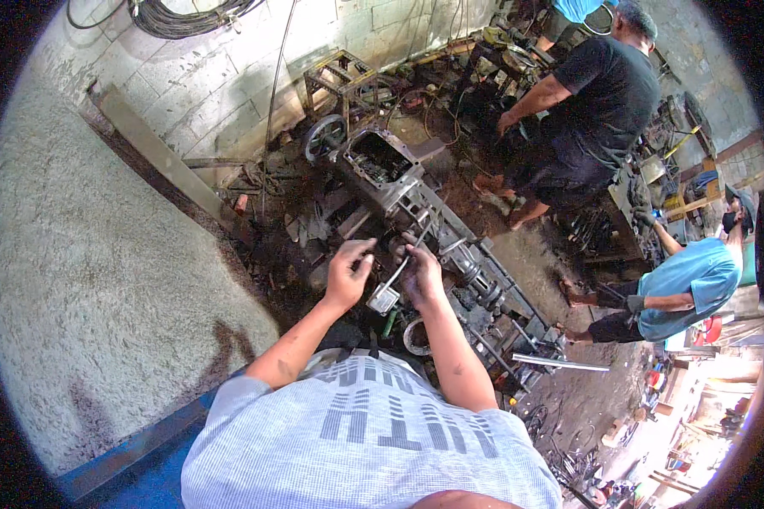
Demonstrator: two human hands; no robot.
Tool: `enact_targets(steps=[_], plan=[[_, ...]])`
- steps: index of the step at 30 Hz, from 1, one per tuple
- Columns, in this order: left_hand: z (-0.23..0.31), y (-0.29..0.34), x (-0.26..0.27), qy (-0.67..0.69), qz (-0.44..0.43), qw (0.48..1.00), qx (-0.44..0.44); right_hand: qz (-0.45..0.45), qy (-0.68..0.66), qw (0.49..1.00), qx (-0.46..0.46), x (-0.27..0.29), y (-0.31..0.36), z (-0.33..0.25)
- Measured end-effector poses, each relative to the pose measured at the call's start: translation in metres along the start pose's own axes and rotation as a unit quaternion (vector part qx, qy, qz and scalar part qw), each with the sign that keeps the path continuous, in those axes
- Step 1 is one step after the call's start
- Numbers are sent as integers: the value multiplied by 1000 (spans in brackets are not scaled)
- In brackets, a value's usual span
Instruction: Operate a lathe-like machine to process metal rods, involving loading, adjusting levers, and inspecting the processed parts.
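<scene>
In front of me stands a dark, greasy metal lathe (437, 208), with its open-topped gearbox housing (380, 159) at the far end. My right hand (422, 276) is closed, its fingers curled at a thin metal rod (401, 268) that slants over the machine. A square, shiny metal block (384, 298) is at the rod's near end, below the two hands. To the left of the rod, my left hand (348, 273) is raised with thumb and forefinger apart, and nothing shows between them. The fingertips of the right hand are partly lost in shadow.
A handwheel (325, 137) sits left of the housing. At the lathe's near right lies a bright metal bar (560, 363). One person in black (607, 93) bends at the back; another in a blue shirt (688, 284) stands right. A concrete ledge (127, 280) rises left.
</scene>
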State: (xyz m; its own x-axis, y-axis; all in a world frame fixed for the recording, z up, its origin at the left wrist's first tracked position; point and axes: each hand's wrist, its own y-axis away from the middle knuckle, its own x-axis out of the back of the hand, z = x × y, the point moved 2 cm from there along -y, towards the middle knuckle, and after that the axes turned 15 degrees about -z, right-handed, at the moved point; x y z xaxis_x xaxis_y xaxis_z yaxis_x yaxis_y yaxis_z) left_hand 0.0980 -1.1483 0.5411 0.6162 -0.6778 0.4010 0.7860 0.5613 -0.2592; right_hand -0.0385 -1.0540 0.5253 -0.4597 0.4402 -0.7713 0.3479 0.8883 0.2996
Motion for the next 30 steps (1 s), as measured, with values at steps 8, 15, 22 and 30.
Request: enact_targets(steps=[8,15,22,30], plan=[[-60,-15,24,-60,27,996,67,16,78,997,-10,-5,-40,-4],[-123,-108,74,19,-3,990,143,94,140,986,-5,-4,-101,10],[-207,-223,116,-26,-76,994,69,200,228,953,3,-7,-159,36],[-237,-307,126,-129,-121,983,-41,230,242,942,-18,-27,-188,36]])
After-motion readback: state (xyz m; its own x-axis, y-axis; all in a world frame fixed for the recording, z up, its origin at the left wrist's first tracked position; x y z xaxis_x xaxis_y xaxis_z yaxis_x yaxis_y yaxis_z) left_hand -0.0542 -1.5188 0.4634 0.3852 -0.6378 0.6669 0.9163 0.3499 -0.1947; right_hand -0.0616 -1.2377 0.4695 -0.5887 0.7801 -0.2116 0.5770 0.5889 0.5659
